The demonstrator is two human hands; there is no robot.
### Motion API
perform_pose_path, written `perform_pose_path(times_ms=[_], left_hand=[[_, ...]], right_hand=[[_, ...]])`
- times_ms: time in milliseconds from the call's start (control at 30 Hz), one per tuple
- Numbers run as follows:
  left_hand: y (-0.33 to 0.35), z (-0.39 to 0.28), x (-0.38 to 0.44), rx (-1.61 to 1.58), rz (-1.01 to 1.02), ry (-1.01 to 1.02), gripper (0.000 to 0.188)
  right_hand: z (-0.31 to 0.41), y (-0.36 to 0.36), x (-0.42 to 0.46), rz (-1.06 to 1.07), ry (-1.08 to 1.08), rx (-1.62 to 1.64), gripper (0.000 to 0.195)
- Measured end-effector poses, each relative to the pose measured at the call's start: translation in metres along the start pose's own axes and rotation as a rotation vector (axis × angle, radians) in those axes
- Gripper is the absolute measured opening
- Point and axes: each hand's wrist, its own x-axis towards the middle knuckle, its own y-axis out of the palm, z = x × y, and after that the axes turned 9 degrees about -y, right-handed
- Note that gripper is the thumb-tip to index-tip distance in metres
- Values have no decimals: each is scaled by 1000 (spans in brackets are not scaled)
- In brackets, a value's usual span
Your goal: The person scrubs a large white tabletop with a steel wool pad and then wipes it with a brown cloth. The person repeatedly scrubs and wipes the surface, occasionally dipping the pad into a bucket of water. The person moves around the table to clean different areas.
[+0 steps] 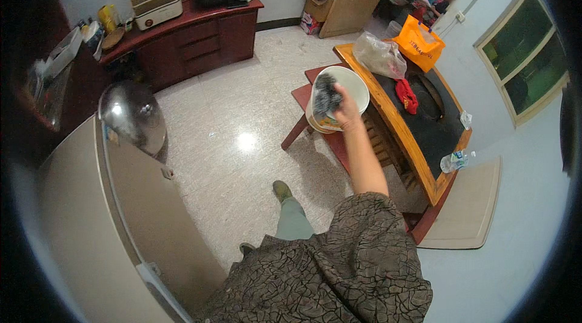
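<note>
My right hand [347, 107] is closed on a dark grey, fluffy-looking bundle [327, 94], blurred, so its exact kind cannot be told. The bundle is over the near left rim of a white plastic bucket [359, 89] with a printed side. This bucket stands on a dark red wooden bench [302, 95] beside a table. My left hand is out of view.
The wood-edged table [391, 114] holds a clear plastic bag [379, 55], an orange bag [419, 43], a red cloth [406, 95] and a plastic bottle [454, 161]. At left are a red cabinet [200, 45], a large shiny metal dome [132, 116] and a beige panel [150, 205]. A person [439, 5] is beyond the door.
</note>
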Motion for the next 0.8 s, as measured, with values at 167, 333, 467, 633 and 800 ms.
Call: perform_pose_path(times_ms=[167, 333, 467, 633, 800], left_hand=[[23, -105, 27, -61, 29, 146, 41], [52, -247, 55, -92, 103, 339, 39], [77, -340, 59, -115, 172, 474, 37], [96, -427, 66, -177, 249, 620, 35], [102, -459, 64, 6, 609, 433, 41]], right_hand=[[44, -157, 106, -228, -134, -716, 29], [-23, -241, 173, -102, 197, -1729, 38], [-93, -257, 182, 69, 460, -2075, 91], [-115, -286, 184, 847, 504, -2113, 37], [-91, -286, 196, 556, 782, -1662, 38]])
